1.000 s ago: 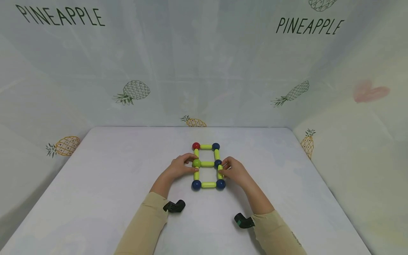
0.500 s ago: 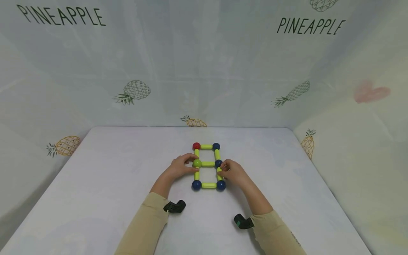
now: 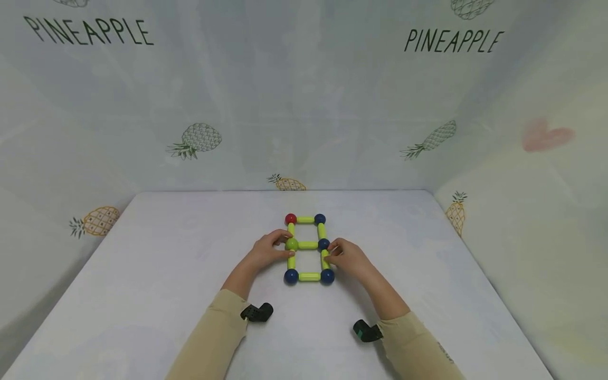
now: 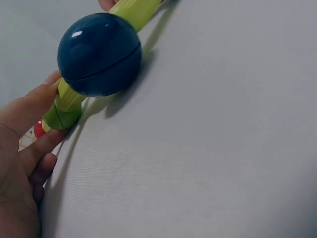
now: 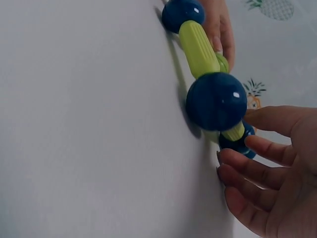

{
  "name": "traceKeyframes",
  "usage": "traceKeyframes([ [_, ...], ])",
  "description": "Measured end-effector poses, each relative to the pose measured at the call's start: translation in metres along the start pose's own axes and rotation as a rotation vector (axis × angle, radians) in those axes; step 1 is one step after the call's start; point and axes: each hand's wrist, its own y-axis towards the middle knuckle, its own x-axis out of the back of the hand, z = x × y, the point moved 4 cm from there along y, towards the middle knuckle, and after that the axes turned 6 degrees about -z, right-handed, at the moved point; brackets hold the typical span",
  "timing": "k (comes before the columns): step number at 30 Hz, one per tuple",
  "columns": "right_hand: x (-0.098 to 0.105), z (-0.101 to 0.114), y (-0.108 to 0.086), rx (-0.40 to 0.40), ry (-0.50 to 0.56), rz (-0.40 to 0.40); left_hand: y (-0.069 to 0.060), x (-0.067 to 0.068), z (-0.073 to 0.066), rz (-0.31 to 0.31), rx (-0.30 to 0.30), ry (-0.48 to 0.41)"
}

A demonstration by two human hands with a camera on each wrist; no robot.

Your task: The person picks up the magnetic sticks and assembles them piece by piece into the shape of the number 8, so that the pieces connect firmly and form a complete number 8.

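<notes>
A flat ladder-shaped frame of yellow-green rods and coloured balls lies on the white table. At its left middle is a green ball (image 3: 292, 244), with a red ball (image 3: 291, 219) beyond it; the other balls are blue. My left hand (image 3: 266, 250) grips the frame at the green ball, index finger on the far side and thumb on the near side. With thumb and index finger my right hand (image 3: 350, 258) pinches the lower right rod (image 3: 325, 259), between the middle blue ball (image 3: 323, 244) and the near right blue ball (image 3: 327, 276). Its other fingers are loosely bent in the right wrist view.
The white table (image 3: 142, 295) runs back to a hanging cloth (image 3: 266, 95) printed with pineapples. A black wrist camera (image 3: 257, 312) sits at the left cuff, another black camera (image 3: 367, 331) at the right cuff.
The far end of the lower right rod has shifted slightly left, meeting the middle blue ball more squarely. My right fingers moved with it. The left hand has kept its hold; the head view has tilted slightly.
</notes>
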Motion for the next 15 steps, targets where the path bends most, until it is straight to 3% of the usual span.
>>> traceKeyframes([
  [6, 0.012, -0.003, -0.004, 0.047, -0.075, -0.01, -0.01, 0.0, -0.003, -0.029, -0.008, 0.024],
  [15, 0.028, -0.004, -0.013, 0.229, -0.179, -0.036, -0.025, 0.002, -0.015, -0.028, -0.052, 0.145],
])
